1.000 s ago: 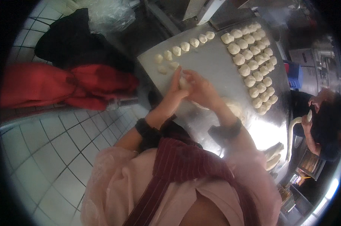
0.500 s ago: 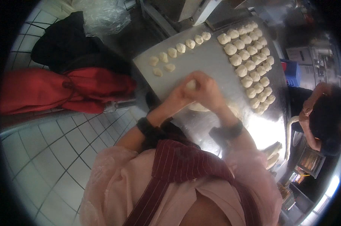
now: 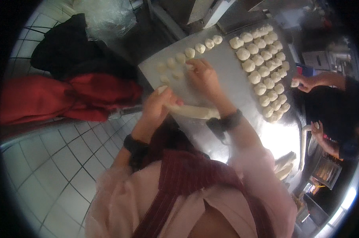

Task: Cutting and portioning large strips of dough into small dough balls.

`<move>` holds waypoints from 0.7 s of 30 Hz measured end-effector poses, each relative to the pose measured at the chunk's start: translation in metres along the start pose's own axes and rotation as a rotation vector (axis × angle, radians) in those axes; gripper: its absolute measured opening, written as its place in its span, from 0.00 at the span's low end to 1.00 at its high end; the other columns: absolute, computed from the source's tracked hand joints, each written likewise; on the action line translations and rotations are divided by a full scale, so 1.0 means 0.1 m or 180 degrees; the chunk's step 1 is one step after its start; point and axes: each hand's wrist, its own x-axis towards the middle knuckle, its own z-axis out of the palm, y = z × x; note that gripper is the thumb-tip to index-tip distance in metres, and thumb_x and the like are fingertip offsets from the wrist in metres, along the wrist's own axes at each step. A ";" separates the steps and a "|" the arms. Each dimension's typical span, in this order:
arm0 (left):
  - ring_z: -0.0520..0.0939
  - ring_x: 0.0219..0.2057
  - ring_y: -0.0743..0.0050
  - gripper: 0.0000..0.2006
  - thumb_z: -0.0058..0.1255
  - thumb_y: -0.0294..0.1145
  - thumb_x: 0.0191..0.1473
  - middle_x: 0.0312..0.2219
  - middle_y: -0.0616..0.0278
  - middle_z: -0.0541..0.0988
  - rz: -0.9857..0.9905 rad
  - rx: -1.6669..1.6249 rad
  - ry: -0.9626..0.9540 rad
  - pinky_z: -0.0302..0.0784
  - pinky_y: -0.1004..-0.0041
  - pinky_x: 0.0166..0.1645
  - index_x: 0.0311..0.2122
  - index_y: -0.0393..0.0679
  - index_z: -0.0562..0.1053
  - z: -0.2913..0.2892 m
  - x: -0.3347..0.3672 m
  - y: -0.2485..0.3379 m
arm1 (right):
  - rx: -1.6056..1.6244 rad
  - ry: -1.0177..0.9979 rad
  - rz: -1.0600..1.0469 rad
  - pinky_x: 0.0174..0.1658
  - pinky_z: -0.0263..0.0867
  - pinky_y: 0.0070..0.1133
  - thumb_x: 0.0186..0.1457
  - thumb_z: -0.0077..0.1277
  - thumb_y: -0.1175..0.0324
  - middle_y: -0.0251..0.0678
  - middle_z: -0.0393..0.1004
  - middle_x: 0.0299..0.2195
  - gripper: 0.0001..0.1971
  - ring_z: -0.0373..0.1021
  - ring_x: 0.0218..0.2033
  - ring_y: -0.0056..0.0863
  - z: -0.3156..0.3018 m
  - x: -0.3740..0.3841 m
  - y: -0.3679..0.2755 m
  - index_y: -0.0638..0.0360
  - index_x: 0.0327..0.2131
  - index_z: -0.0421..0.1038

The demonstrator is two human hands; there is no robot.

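My left hand (image 3: 157,105) is closed around one end of a thick dough rope (image 3: 193,112), which stretches right along the metal table. A pale stub of dough (image 3: 162,89) sticks out at the top of that fist. Over the table, my right hand (image 3: 203,77) pinches a small dough piece (image 3: 189,67), close to the small pieces at the far left. Those dough pieces (image 3: 189,52) lie in a slanting row, with a few more, slightly blurred, in front of it.
Several rows of larger dough balls (image 3: 258,60) cover the right part of the metal table (image 3: 227,63). Across it a co-worker's hand (image 3: 304,83) holds a dough piece, the other a dough rope (image 3: 303,148). Red cloth (image 3: 48,97) hangs at left.
My hands have come apart. The left went down and left with the dough rope, now in plain view; the right moved toward the small pieces. The co-worker's hands have separated too.
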 end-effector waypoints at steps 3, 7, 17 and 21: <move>0.76 0.36 0.66 0.10 0.37 0.39 0.62 0.26 0.65 0.71 -0.0559 -0.1347 -0.0336 0.69 0.62 0.46 0.34 0.44 0.65 0.21 0.01 -0.13 | -0.0154 -0.0007 -0.0275 0.37 0.68 0.35 0.49 0.51 0.70 0.43 0.71 0.37 0.14 0.71 0.35 0.45 0.10 0.05 0.11 0.57 0.42 0.71; 0.76 0.39 0.65 0.10 0.37 0.39 0.63 0.30 0.62 0.73 -0.0535 -0.1291 -0.0152 0.69 0.63 0.48 0.36 0.44 0.65 0.15 0.06 -0.15 | -0.0224 -0.0048 0.0052 0.37 0.69 0.32 0.48 0.53 0.69 0.41 0.71 0.37 0.17 0.72 0.37 0.42 0.01 -0.05 -0.15 0.56 0.44 0.70; 0.68 0.48 0.78 0.26 0.42 0.32 0.61 0.50 0.65 0.65 0.0008 -0.0442 -0.0206 0.64 0.74 0.54 0.62 0.42 0.52 0.47 0.28 -0.03 | 0.0774 -0.0934 0.0507 0.36 0.67 0.25 0.41 0.60 0.66 0.41 0.73 0.31 0.20 0.72 0.33 0.34 -0.36 -0.35 -0.55 0.58 0.41 0.72; 0.67 0.49 0.80 0.31 0.49 0.28 0.55 0.50 0.66 0.64 -0.0242 -0.0675 -0.0704 0.63 0.78 0.54 0.62 0.43 0.52 0.47 0.24 0.07 | 0.0356 -0.0551 -0.0204 0.36 0.67 0.26 0.40 0.60 0.66 0.42 0.72 0.31 0.16 0.71 0.32 0.36 -0.35 -0.31 -0.40 0.59 0.36 0.74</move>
